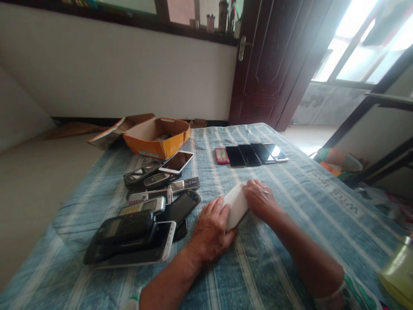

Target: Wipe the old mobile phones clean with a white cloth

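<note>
Between my hands, low over the cloth, is a flat white mobile phone (pixel 235 206) with a darker lower edge. My left hand (pixel 213 228) closes round its left side, thumb at the near end. The fingers of my right hand (pixel 259 199) are bent against its far right corner. To the left lies a loose heap of phones, among them a white smartphone (pixel 177 162), a keypad phone (pixel 184 184) and a bulky black handset (pixel 124 230). Farther off, a row holds a pink-edged device (pixel 221 156) and several dark smartphones (pixel 250 155), partly overlapping.
An open orange cardboard box (pixel 151 146) stands at the far left corner of the table, its flap folded outward. Striped blue cloth (pixel 290 241) covers the table. A yellowish clear container (pixel 400 271) is at the right edge. Behind are a wall and a dark red door (pixel 267 64).
</note>
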The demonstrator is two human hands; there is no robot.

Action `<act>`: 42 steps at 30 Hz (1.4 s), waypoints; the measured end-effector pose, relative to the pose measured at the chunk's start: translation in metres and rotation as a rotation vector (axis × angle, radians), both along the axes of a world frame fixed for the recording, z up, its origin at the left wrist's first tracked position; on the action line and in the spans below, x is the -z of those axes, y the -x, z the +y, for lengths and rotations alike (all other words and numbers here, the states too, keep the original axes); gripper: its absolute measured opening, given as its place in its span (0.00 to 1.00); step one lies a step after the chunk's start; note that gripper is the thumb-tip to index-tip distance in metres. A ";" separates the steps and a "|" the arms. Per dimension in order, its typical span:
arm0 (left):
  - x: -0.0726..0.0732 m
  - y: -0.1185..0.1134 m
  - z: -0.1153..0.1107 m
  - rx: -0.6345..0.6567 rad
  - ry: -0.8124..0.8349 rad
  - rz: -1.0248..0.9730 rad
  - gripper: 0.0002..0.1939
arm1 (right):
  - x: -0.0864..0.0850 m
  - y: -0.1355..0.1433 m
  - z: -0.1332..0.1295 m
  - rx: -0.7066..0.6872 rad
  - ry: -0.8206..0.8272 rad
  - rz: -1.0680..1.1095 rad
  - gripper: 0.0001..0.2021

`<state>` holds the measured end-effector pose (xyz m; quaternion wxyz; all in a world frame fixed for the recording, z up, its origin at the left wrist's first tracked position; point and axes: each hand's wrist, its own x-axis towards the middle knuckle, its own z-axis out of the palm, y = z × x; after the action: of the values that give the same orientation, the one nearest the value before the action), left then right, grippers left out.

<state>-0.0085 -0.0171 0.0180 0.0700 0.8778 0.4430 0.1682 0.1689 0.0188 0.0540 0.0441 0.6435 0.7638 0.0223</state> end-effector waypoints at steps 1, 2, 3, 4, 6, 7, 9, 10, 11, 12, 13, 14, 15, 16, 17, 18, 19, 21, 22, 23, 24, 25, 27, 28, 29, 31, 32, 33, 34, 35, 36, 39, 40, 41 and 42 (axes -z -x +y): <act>0.000 0.000 0.000 0.002 0.001 0.003 0.27 | 0.001 0.002 0.002 -0.005 -0.007 0.001 0.15; 0.000 0.000 0.000 0.004 0.002 0.003 0.27 | 0.003 0.004 0.003 -0.009 -0.014 0.001 0.15; 0.001 0.000 0.000 0.007 0.000 -0.004 0.27 | 0.005 0.006 0.002 -0.018 -0.025 0.002 0.15; 0.002 0.001 0.001 0.010 -0.004 -0.015 0.26 | 0.008 0.008 0.000 -0.028 -0.040 0.007 0.15; 0.005 0.002 0.002 0.020 -0.011 -0.047 0.25 | 0.014 0.010 -0.008 -0.053 -0.083 0.030 0.15; 0.007 0.003 0.003 0.026 -0.012 -0.066 0.26 | 0.017 0.011 -0.013 -0.068 -0.113 0.049 0.14; 0.012 0.004 0.005 0.033 0.002 -0.107 0.31 | 0.024 0.011 -0.024 -0.098 -0.173 0.097 0.13; 0.014 0.004 0.006 0.039 0.016 -0.132 0.34 | 0.026 0.011 -0.029 -0.109 -0.200 0.126 0.13; 0.015 0.005 0.007 0.040 0.023 -0.160 0.36 | 0.029 0.011 -0.032 -0.118 -0.225 0.158 0.13; 0.017 0.005 0.007 0.031 0.029 -0.187 0.39 | 0.031 0.011 -0.035 -0.122 -0.245 0.192 0.13; 0.018 0.006 0.008 0.018 0.031 -0.209 0.41 | 0.033 0.012 -0.037 -0.124 -0.263 0.225 0.13; 0.019 0.006 0.008 0.002 0.028 -0.225 0.42 | 0.034 0.013 -0.039 -0.129 -0.277 0.256 0.13; 0.020 0.007 0.007 -0.014 0.020 -0.236 0.43 | 0.035 0.016 -0.041 -0.142 -0.285 0.284 0.13; 0.021 0.008 0.006 -0.029 0.007 -0.243 0.43 | 0.036 0.019 -0.043 -0.165 -0.288 0.310 0.14; 0.022 0.008 0.005 -0.041 -0.010 -0.247 0.43 | 0.037 0.022 -0.046 -0.197 -0.286 0.335 0.14; 0.024 0.009 0.004 -0.053 -0.029 -0.250 0.43 | 0.037 0.026 -0.049 -0.238 -0.279 0.360 0.14; 0.025 0.010 0.003 -0.063 -0.048 -0.251 0.43 | 0.037 0.030 -0.052 -0.284 -0.268 0.387 0.13; 0.028 0.012 0.000 -0.080 -0.074 -0.248 0.44 | 0.038 0.035 -0.057 -0.369 -0.238 0.443 0.13; 0.028 0.013 -0.001 -0.088 -0.081 -0.245 0.43 | 0.038 0.036 -0.059 -0.403 -0.221 0.472 0.13; 0.029 0.014 -0.003 -0.094 -0.086 -0.244 0.43 | 0.039 0.034 -0.059 -0.423 -0.207 0.502 0.13; 0.029 0.014 -0.004 -0.100 -0.090 -0.245 0.42 | 0.040 0.032 -0.058 -0.429 -0.198 0.530 0.14; 0.028 0.014 -0.004 -0.105 -0.093 -0.247 0.41 | 0.041 0.027 -0.056 -0.417 -0.192 0.556 0.16; 0.027 0.014 -0.006 -0.108 -0.091 -0.254 0.40 | 0.043 0.017 -0.048 -0.345 -0.190 0.592 0.18; 0.026 0.013 -0.006 -0.107 -0.087 -0.256 0.40 | 0.044 0.012 -0.043 -0.286 -0.190 0.601 0.20; 0.025 0.013 -0.006 -0.107 -0.083 -0.257 0.40 | 0.045 0.008 -0.038 -0.227 -0.193 0.608 0.20; 0.024 0.012 -0.007 -0.112 -0.079 -0.263 0.41 | 0.045 0.006 -0.030 -0.160 -0.196 0.617 0.21; 0.024 0.011 -0.008 -0.118 -0.081 -0.269 0.42 | 0.045 0.007 -0.027 -0.161 -0.196 0.622 0.20; 0.025 0.011 -0.009 -0.128 -0.084 -0.277 0.43 | 0.044 0.010 -0.025 -0.185 -0.193 0.626 0.20; 0.025 0.011 -0.009 -0.137 -0.089 -0.286 0.44 | 0.043 0.015 -0.024 -0.226 -0.183 0.629 0.19; 0.025 0.011 -0.010 -0.147 -0.094 -0.298 0.45 | 0.042 0.020 -0.024 -0.274 -0.169 0.632 0.19; 0.026 0.011 -0.011 -0.155 -0.101 -0.312 0.46 | 0.041 0.025 -0.024 -0.322 -0.150 0.636 0.18; 0.027 0.010 -0.012 -0.168 -0.109 -0.355 0.50 | 0.038 0.036 -0.024 -0.425 -0.086 0.648 0.16; 0.027 0.010 -0.012 -0.171 -0.103 -0.365 0.52 | 0.038 0.036 -0.024 -0.434 -0.075 0.651 0.16; 0.027 0.010 -0.011 -0.176 -0.092 -0.369 0.53 | 0.038 0.034 -0.022 -0.425 -0.075 0.652 0.17; 0.027 0.009 -0.011 -0.181 -0.079 -0.369 0.54 | 0.039 0.032 -0.021 -0.401 -0.085 0.653 0.18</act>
<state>-0.0178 -0.0281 -0.0088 0.1001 0.7907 0.4930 0.3490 0.1372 -0.0019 0.0154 -0.2335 0.4557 0.8468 -0.1439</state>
